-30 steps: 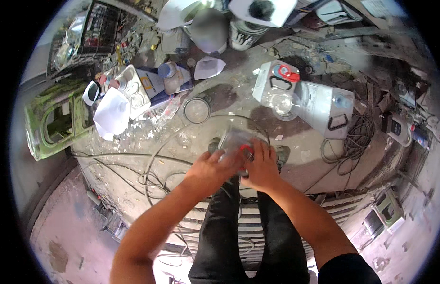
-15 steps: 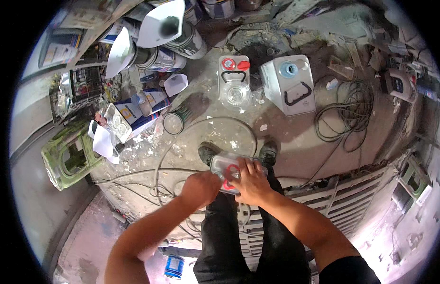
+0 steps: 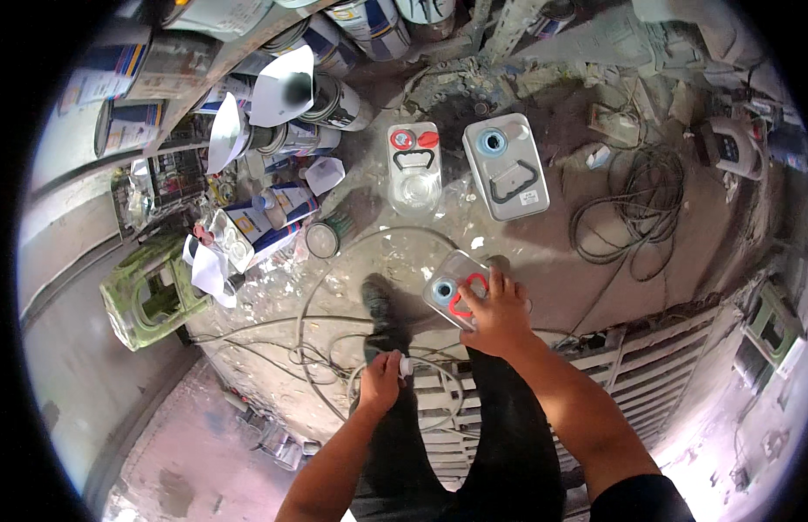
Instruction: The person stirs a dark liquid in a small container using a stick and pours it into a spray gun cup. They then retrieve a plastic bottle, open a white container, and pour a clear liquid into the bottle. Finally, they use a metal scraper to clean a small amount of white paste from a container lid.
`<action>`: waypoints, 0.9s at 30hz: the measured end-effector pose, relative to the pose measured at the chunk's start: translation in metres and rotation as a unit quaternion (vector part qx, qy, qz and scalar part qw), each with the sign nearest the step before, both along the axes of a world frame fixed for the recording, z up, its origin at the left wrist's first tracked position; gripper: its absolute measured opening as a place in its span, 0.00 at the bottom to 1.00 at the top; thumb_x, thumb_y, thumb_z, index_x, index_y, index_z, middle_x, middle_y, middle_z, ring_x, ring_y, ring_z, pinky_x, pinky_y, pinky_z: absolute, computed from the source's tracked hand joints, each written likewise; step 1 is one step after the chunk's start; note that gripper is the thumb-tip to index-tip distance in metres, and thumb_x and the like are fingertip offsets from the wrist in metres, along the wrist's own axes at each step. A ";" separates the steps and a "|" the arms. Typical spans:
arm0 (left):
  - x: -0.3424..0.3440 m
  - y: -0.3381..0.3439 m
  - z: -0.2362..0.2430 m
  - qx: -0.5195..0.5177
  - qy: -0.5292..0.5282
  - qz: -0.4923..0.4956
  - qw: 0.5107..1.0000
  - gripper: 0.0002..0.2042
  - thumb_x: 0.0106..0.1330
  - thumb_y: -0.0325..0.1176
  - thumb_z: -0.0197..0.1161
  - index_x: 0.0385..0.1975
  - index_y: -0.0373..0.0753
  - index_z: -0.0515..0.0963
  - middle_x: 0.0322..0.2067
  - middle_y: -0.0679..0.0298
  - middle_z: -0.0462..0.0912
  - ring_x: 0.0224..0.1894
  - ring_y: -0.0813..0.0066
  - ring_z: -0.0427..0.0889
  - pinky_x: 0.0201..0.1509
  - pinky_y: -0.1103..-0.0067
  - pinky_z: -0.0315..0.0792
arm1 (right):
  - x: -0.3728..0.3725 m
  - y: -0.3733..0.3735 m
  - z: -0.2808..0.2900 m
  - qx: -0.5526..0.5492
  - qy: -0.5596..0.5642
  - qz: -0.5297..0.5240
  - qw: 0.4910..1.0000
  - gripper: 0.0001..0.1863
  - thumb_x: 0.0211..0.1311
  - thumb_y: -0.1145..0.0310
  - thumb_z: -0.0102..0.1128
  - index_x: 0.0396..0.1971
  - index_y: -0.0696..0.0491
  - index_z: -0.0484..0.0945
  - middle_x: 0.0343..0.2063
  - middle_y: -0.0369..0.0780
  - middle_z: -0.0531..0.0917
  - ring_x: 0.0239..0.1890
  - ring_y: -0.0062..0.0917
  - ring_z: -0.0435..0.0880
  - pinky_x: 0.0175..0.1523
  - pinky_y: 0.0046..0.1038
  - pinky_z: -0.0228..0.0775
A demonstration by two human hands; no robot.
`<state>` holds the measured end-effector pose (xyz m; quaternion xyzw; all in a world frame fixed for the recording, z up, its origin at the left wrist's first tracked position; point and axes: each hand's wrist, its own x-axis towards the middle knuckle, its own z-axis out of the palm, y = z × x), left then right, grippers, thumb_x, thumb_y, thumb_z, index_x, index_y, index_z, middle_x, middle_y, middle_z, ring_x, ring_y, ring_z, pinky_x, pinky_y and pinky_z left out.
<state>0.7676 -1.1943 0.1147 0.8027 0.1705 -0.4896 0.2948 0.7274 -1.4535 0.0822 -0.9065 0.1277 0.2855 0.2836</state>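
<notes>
"In the head view, what does the left hand (image 3: 382, 383) have?"

"A small white cap (image 3: 406, 366), gripped between thumb and fingers clamped together. The hand is low, over the left leg, well apart from the other hand."

"And the right hand (image 3: 498, 317)?"

"It lies across the top of a rectangular metal can (image 3: 457, 275), its thumb near the red handle (image 3: 476, 284) and its fingers reaching toward the far edge. Whether those fingers are closed around the handle, one cannot tell."

"Where exactly is that can?"

"In front of the person, just beyond the legs, covering part of the right shoe (image 3: 500, 263). Its mouth (image 3: 444, 291), ringed in blue, shows dark in the middle, at the left end of the top. Whether the can touches the floor is hidden."

"What stands farther out?"

"Two more containers, side by side and apart: a clear-and-silver container (image 3: 415, 185) with a red cap and black handle, and to its right a larger metal can (image 3: 504, 161) with a blue-ringed mouth and black handle."

"Around them?"

"A coil of cable (image 3: 634, 213) lies to the right; a green stool (image 3: 124, 300) sits at the far left. A hose (image 3: 304, 304) loops over the floor, left of the rectangular can."
</notes>
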 end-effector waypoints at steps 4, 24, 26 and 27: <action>-0.055 0.045 -0.034 -0.022 0.049 0.019 0.998 0.18 0.72 0.45 0.51 0.32 0.33 0.78 0.21 0.63 0.79 0.21 0.76 0.79 0.26 0.77 0.72 | 0.021 -0.015 0.008 -0.034 0.021 0.007 0.999 0.48 0.34 0.49 0.71 0.63 0.39 0.65 0.58 0.58 0.61 0.60 0.55 0.61 0.58 0.55 0.56; -0.095 0.101 -0.068 -0.079 0.161 0.245 0.953 0.17 0.74 0.41 0.50 0.32 0.32 0.77 0.21 0.63 0.79 0.23 0.77 0.80 0.27 0.75 0.70 | 0.181 -0.011 0.041 -0.088 0.279 0.121 0.949 0.48 0.32 0.44 0.66 0.61 0.47 0.71 0.49 0.58 0.77 0.52 0.49 0.77 0.57 0.34 0.69; -0.088 0.102 -0.065 -0.071 0.164 0.248 0.952 0.17 0.74 0.41 0.50 0.31 0.32 0.77 0.21 0.63 0.79 0.21 0.77 0.78 0.27 0.75 0.69 | 0.191 -0.008 0.042 -0.080 0.305 0.122 0.941 0.48 0.32 0.43 0.65 0.61 0.48 0.71 0.50 0.57 0.78 0.52 0.48 0.78 0.58 0.33 0.69; -0.086 0.103 -0.064 -0.066 0.165 0.249 0.952 0.17 0.73 0.41 0.50 0.31 0.33 0.77 0.20 0.63 0.79 0.21 0.77 0.78 0.26 0.74 0.69 | 0.199 -0.004 0.046 -0.079 0.319 0.119 0.937 0.48 0.32 0.44 0.65 0.61 0.49 0.71 0.50 0.57 0.78 0.52 0.47 0.78 0.57 0.32 0.69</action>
